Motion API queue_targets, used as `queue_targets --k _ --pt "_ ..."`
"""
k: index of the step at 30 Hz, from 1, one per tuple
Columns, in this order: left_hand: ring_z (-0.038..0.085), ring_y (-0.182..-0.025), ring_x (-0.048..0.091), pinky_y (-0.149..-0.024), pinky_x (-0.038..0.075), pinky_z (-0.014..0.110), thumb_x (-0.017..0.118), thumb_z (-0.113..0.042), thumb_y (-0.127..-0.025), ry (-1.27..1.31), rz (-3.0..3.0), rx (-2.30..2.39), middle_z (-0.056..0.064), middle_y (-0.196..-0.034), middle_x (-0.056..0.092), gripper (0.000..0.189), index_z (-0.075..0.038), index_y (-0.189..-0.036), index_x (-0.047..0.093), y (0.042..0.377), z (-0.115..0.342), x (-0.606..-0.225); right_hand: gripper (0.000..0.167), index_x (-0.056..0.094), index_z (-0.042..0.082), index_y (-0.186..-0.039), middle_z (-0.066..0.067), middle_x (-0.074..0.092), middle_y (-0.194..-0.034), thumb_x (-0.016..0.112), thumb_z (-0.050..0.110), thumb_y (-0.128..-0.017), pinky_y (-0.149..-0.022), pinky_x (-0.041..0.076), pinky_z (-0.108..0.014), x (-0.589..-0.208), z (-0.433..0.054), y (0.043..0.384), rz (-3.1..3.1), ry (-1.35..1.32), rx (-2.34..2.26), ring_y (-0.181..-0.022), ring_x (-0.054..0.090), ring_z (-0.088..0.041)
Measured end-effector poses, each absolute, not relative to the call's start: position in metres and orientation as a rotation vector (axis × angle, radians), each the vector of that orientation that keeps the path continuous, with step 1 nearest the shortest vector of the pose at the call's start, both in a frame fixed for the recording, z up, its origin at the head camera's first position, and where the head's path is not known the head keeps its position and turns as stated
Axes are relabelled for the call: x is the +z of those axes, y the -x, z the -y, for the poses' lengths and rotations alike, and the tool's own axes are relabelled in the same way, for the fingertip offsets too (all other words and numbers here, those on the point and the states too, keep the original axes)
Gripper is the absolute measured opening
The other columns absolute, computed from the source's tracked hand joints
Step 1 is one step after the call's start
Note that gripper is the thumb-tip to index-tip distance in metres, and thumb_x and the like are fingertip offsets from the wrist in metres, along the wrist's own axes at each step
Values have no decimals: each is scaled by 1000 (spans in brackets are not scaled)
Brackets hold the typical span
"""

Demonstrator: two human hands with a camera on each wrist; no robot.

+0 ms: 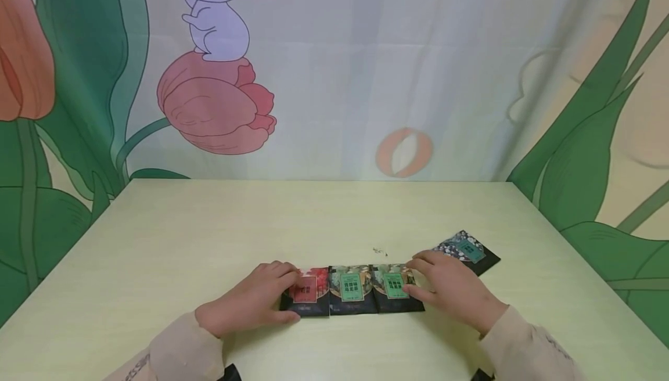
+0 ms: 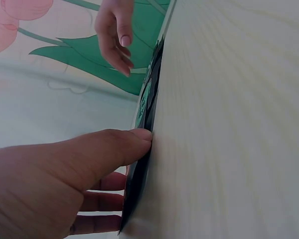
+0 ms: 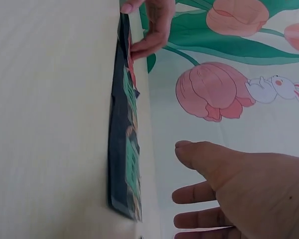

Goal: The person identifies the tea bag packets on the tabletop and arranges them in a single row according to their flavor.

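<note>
Three flat tea sachets lie side by side in a row on the table. The red one (image 1: 315, 294) is at the left end, followed by a green-labelled sachet (image 1: 352, 289) and a matching green-labelled sachet (image 1: 392, 286) at the right end. My left hand (image 1: 253, 297) touches the red sachet, thumb along its near edge and fingers over its far left part. Relaxed and holding nothing, my right hand (image 1: 455, 288) hovers by the right-end sachet; in the right wrist view its fingers are apart from the row. Partly hidden behind that hand lies a dark sachet with a blue label (image 1: 474, 251).
The pale table (image 1: 235, 218) reaches back to a curtain (image 1: 334, 79) printed with tulips and a white animal. A few dark crumbs (image 1: 380, 251) lie just beyond the row. Two small black objects show at the bottom edge, near the sleeves.
</note>
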State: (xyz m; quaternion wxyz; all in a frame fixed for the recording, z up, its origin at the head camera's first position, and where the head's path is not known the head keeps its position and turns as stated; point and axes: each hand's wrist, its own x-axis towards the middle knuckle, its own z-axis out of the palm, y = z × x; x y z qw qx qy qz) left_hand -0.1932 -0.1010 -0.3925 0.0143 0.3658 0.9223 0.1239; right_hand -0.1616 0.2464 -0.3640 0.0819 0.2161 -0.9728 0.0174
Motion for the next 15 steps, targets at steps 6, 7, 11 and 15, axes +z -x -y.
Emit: queue_targets --k 6,7,11,15 --pt "23 -117 51 -104 41 46 76 -42 -79 -1133 -2868 390 4 -124 59 51 -13 -119 61 193 101 -392 42 65 9 -120 -11 64 -120 66 37 -88 -93 51 -48 -361 -266 167 2899 -620 90 -111 61 -32" --pt "23 -118 51 -104 41 47 76 -42 -79 -1132 -2867 393 4 -124 59 51 -13 -119 61 193 101 -391 42 65 9 -121 -11 64 -120 67 36 -88 -92 52 -48 -361 -269 168 2903 -618 89 -111 61 -32" --pt "23 -118 51 -105 40 47 76 -42 -79 -1121 -2867 393 4 -124 59 51 -13 -119 61 193 100 -392 44 63 9 -123 -12 62 -123 68 34 -88 -91 52 -48 -364 -281 172 2924 -626 89 -112 60 -32" --pt "23 -118 51 -105 40 46 76 -42 -79 -1113 -2867 390 4 -124 58 51 -13 -119 61 194 101 -392 47 61 9 -127 -15 58 -129 68 34 -88 -95 49 -51 -369 -290 175 2968 -610 92 -118 56 -36"
